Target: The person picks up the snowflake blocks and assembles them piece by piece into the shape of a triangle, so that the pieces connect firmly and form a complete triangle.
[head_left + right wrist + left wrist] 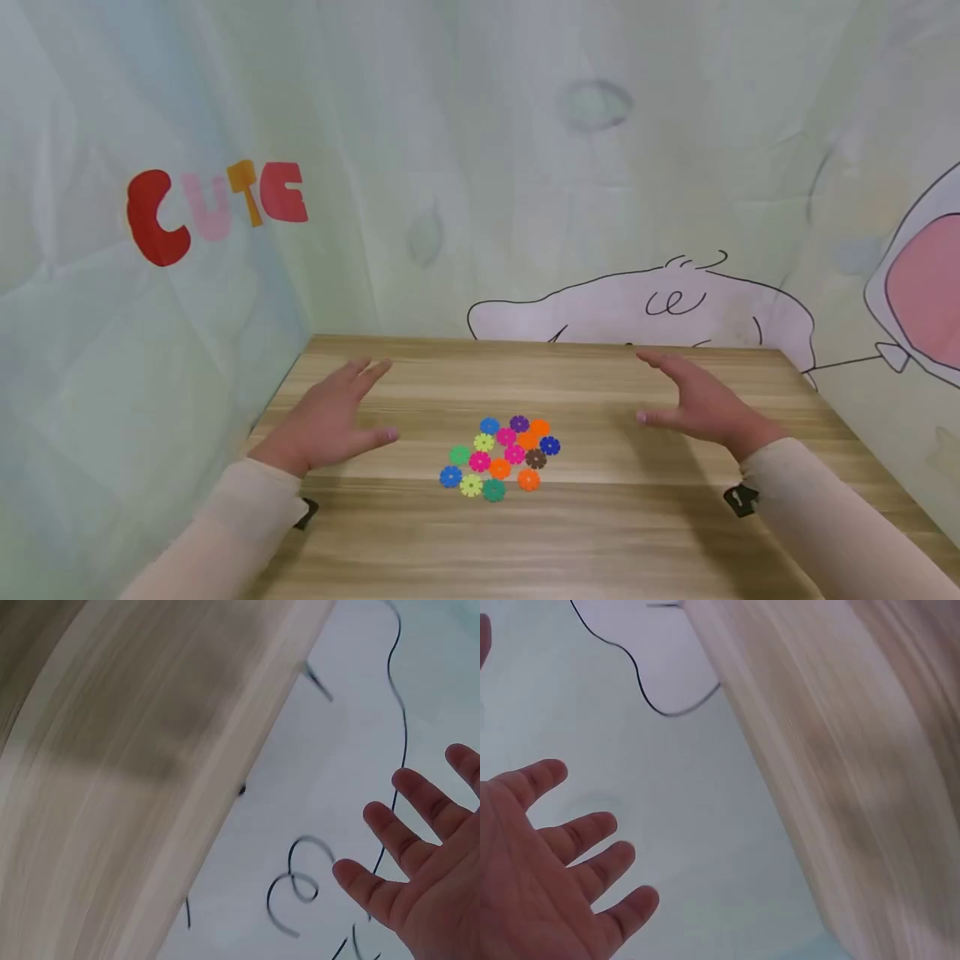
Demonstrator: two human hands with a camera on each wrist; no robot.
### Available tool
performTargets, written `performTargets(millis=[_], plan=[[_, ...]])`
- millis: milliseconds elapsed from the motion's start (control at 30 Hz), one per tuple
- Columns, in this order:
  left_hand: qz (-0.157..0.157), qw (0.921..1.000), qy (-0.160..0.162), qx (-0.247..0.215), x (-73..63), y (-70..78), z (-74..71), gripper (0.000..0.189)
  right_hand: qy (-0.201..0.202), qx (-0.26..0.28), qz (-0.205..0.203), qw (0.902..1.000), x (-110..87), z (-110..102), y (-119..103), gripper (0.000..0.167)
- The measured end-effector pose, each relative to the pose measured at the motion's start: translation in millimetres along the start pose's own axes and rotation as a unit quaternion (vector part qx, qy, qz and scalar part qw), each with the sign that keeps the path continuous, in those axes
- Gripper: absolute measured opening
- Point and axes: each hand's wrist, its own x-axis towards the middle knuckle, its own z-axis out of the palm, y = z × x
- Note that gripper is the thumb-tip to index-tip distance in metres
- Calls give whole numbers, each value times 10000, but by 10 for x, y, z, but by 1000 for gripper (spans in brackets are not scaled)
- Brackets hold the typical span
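Several small notched plastic discs lie flat in a loose cluster mid-table, among them a light blue disc [451, 477], a teal disc [493, 490], a brown disc [536, 458] and a purple disc [519, 424]. To the left of them, my left hand [326, 421] is held above the table, fingers spread and thumb toward the discs. On the other side my right hand [705, 404] hovers likewise, its thumb pointing inward. Both wrist views show extended, separated fingers and a bare palm. Neither hand touches a disc.
The wood-grain table [600, 533] ends at a back edge against a pale cloth wall [450, 167] with a drawn figure. Another cloth side [75, 350] with the letters CUTE borders the left. Small black devices show at both wrists.
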Motion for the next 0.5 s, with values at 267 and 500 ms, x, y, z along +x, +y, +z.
performTargets(millis=[267,500], plan=[[158,9993,-149,-300,-21,272,211,85,-424,379,-72,9984,186,298,-311,73],[157,9983,-389,-408,37,436,395,78,-982,595,261,9930,334,574,-448,58]])
